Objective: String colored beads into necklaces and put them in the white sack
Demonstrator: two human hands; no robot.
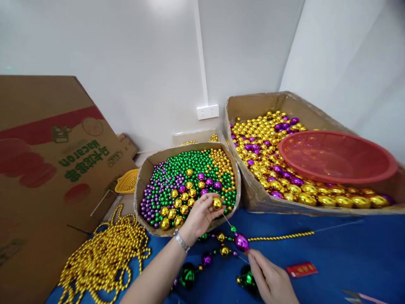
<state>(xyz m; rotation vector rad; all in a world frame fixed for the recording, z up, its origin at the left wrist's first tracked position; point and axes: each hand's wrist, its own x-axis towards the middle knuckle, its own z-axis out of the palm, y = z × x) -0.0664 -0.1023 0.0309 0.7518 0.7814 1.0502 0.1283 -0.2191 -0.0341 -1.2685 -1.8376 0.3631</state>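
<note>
My left hand point(202, 215), with a metal watch at the wrist, pinches a shiny gold bead point(217, 203) over the near edge of a box of mixed beads point(193, 169). A clear string runs down from near that bead to a small green bead point(233, 229) and a large purple bead point(241, 242). My right hand point(268, 274) has its fingers closed at the lower side of the purple bead. Around them lies a strand of beads point(207, 259) in gold, purple and green, with a big green ball point(187, 275) and another dark green ball point(248, 278) by my right hand.
A larger carton of gold and purple beads point(272, 147) stands at right, a red plastic basin point(338, 156) resting on it. Gold bead strands point(107, 253) pile up at left beside a tall cardboard box point(57, 169). A red packet point(301, 270) and scissors point(360, 297) lie on the blue surface.
</note>
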